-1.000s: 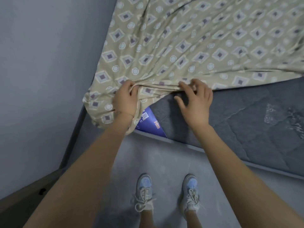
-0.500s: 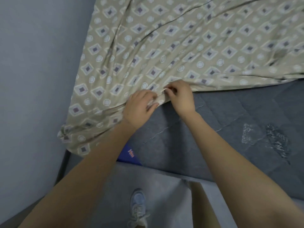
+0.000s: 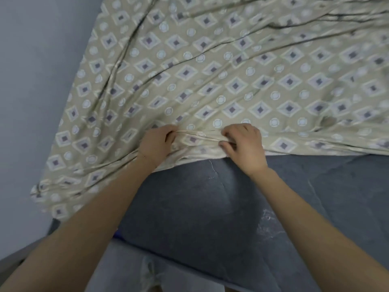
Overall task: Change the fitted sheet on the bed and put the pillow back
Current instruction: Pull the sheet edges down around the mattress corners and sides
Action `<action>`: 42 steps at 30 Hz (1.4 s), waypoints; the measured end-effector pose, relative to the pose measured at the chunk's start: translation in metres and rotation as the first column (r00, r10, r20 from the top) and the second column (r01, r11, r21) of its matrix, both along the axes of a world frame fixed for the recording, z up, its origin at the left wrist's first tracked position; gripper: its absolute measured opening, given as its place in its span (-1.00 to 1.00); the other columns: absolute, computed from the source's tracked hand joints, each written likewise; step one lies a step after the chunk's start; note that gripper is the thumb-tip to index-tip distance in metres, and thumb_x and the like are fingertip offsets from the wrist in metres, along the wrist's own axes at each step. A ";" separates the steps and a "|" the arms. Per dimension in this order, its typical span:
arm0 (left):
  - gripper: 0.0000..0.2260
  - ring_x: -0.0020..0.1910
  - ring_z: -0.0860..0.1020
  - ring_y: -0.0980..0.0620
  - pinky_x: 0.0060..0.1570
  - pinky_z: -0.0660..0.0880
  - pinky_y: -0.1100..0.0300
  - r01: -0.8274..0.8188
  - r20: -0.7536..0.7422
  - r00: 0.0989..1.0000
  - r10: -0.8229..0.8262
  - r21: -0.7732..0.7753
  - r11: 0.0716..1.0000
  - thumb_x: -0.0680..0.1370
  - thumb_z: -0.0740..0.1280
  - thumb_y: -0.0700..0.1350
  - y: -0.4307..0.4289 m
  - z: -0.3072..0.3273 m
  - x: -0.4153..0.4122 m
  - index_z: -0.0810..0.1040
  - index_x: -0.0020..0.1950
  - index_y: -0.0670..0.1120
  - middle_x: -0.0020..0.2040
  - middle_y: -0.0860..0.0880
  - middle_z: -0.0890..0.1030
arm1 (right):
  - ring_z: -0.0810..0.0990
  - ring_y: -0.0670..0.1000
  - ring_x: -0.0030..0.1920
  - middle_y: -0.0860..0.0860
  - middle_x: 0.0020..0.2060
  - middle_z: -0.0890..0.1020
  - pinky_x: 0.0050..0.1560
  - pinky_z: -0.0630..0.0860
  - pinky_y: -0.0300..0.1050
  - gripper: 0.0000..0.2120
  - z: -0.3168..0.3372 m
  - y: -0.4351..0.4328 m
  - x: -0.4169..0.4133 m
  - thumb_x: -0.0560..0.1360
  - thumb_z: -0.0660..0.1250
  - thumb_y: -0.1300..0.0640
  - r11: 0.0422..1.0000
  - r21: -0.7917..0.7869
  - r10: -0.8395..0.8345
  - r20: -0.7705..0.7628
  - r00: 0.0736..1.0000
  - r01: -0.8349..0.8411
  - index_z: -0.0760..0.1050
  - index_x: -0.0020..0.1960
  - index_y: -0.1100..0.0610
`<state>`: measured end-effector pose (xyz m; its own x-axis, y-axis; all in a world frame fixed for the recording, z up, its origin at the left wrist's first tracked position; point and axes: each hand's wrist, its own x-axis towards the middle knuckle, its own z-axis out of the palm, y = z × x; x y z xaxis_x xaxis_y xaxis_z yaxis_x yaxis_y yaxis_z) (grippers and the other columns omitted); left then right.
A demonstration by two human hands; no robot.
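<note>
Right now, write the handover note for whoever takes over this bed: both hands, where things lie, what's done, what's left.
Hands: left hand and right hand both grip the bunched near edge of the patterned sheet.
Sheet covers the far part of the mattress; the near part lies bare.
Done: sheet off the near edge.
Left: finish the sheet change, put the pillow back; no pillow in view.

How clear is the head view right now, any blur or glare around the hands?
Head view: dim, flat light, no glare; motion blur smears the fitted sheet pattern toward the right edge and lower-left corner; left hand and right hand gripping its hem read fairly clearly.
</note>
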<state>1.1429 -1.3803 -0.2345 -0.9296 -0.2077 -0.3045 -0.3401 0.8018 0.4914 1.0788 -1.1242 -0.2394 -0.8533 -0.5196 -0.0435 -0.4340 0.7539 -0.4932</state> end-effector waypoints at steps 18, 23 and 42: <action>-0.79 -0.04 0.45 -0.15 -0.02 0.41 -0.03 0.419 -0.229 0.778 -0.584 -0.504 0.755 0.40 0.43 -0.06 0.055 -0.004 -0.027 0.59 -0.01 -0.10 0.00 -0.09 0.57 | 0.44 0.04 -0.16 0.01 -0.22 0.50 -0.10 0.41 -0.02 -0.71 0.018 0.034 -0.011 0.38 0.50 0.01 0.787 -0.127 -0.571 0.221 0.791 0.604 0.42 -0.16 0.12; -0.80 -0.13 0.53 -0.17 -0.16 0.54 -0.04 0.507 -0.270 0.737 -0.620 -0.386 0.771 0.31 0.47 -0.35 0.045 -0.005 -0.034 0.56 -0.13 -0.18 -0.11 -0.18 0.58 | 0.51 -0.04 -0.20 0.03 -0.23 0.57 -0.14 0.47 -0.22 -0.78 0.025 0.039 0.025 0.46 0.46 0.06 0.586 -0.193 -0.625 0.511 0.590 0.787 0.47 -0.14 0.17; -0.85 -0.49 0.32 0.08 -0.40 0.35 0.09 0.252 -0.035 0.965 -0.260 0.407 0.878 0.68 0.12 -0.12 0.108 0.061 0.102 0.41 -0.05 -0.09 -0.48 0.04 0.35 | 0.62 0.11 0.12 0.10 0.13 0.64 0.20 0.55 0.11 -0.83 0.035 0.063 0.128 0.55 0.35 0.21 -0.307 -0.044 -0.349 0.935 -0.069 0.951 0.52 0.13 0.12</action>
<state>1.2454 -1.2723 -0.1735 -0.9264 0.1816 -0.3297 -0.1633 0.5952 0.7868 1.2073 -1.0616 -0.2042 -0.4478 0.4186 -0.7901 0.5978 -0.5170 -0.6127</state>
